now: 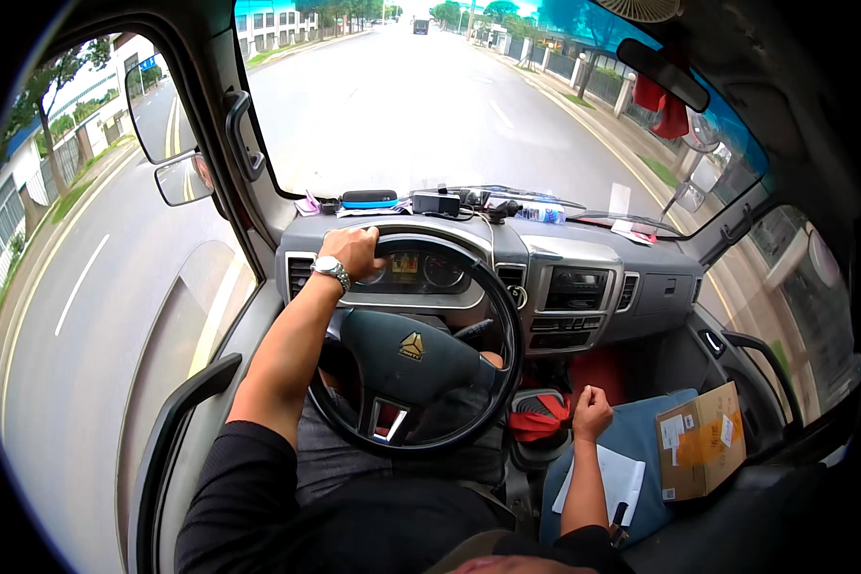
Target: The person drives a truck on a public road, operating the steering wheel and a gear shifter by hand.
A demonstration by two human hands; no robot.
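Observation:
My left hand (352, 253) is closed over the top left of the black steering wheel (513, 352), with a silver wristwatch (330, 269) on that wrist. To the right of the wheel, my right hand (592, 413) is curled into a fist beside a red cloth (538, 421) at the gear lever's base. Whatever the fist holds, if anything, is hidden by its fingers. Below that forearm, white papers (614, 483) lie on the blue-grey passenger seat (572, 543), with a dark pen (621, 514) at their edge. A taped cardboard box (703, 442) rests at the seat's right side.
Through the windshield a road (392, 105) runs ahead, with a dark vehicle (420, 27) far off. Along the dashboard top lie a blue-edged black case (369, 199), a dark box-shaped device (436, 204) and a plastic bottle (542, 213). Side mirrors (161, 110) stand outside the left window.

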